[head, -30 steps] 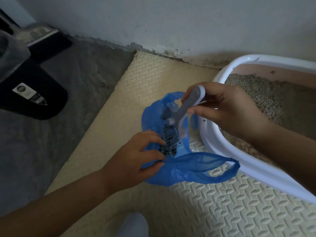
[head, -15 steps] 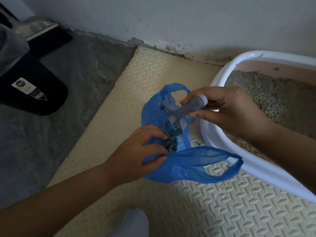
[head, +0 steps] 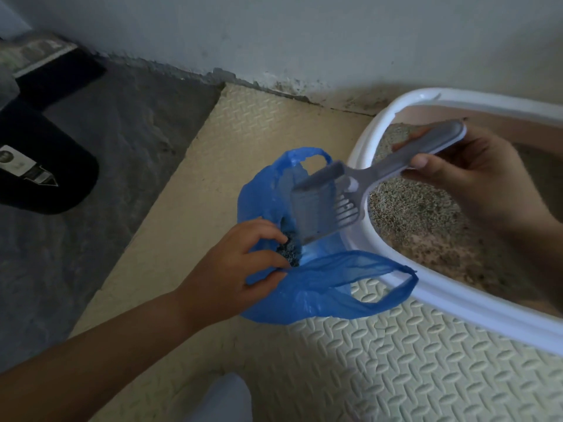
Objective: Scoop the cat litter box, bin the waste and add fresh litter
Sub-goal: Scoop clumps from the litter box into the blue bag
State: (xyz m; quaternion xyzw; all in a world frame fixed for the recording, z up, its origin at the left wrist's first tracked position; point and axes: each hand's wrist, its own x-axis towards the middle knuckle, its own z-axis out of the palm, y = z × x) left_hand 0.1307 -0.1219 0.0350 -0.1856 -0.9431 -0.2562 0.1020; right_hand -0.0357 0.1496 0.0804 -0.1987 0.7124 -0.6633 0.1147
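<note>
Nearest, the left hand (head: 240, 263) has its grip clamped on the rim of the blue bag (head: 307, 287), holding the mouth open on the foam mat (head: 396, 360), with dark scooped clumps (head: 291, 249) inside. Just beyond, the right hand (head: 466, 175) has its grip closed round the handle of the grey scoop (head: 323, 205), hanging empty above the bag mouth. Before returning to the litter box (head: 457, 303), the scoop is best tapped inside the bag, whose mouth should stay wide.

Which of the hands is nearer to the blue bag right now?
Left. The left hand grips the blue bag's rim, holding it open. The right hand is apart from it, over the litter box, holding the scoop by its handle.
</note>
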